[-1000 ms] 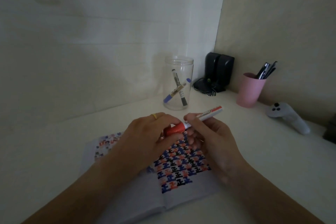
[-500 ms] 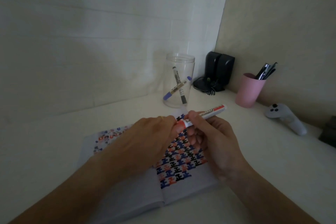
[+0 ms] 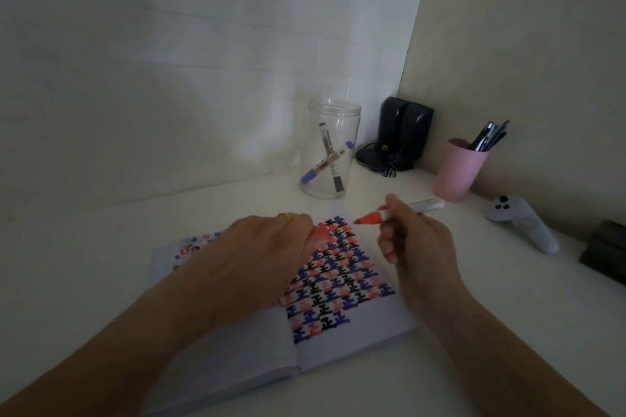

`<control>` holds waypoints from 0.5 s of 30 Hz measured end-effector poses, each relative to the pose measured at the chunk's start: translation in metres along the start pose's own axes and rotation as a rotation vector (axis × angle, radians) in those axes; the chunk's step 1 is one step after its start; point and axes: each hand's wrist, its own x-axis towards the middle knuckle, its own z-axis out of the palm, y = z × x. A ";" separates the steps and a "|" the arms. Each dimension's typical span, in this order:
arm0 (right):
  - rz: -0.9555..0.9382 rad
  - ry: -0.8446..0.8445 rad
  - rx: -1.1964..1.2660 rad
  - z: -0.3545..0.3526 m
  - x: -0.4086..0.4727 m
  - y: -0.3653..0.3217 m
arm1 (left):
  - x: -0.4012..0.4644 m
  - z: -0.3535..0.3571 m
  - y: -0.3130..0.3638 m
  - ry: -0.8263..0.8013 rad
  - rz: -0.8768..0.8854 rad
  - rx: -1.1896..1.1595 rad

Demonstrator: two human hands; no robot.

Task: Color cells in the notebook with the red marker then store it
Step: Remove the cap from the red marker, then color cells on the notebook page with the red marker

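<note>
White and bare, the surface (image 3: 101, 267) is carrying the open notebook (image 3: 338, 298), whose right page is being held flat under the left hand (image 3: 257, 247). A red cap (image 3: 320, 234) appears to be clenched in that hand's fingers (image 3: 298, 218). The red marker (image 3: 389, 211) is being gripped by the right hand (image 3: 416, 240), its uncapped tip being held just above the pattern's top edge. For clean colouring, the tip is best lowered gently, with strokes kept inside one cell.
</note>
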 end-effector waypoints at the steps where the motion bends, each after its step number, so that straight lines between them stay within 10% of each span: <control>1: -0.027 0.015 -0.006 -0.007 0.002 -0.003 | -0.001 -0.002 -0.003 -0.037 -0.016 -0.013; 15: -0.070 -0.204 -0.124 -0.015 -0.021 -0.030 | -0.006 0.026 -0.031 -0.078 -0.011 -0.133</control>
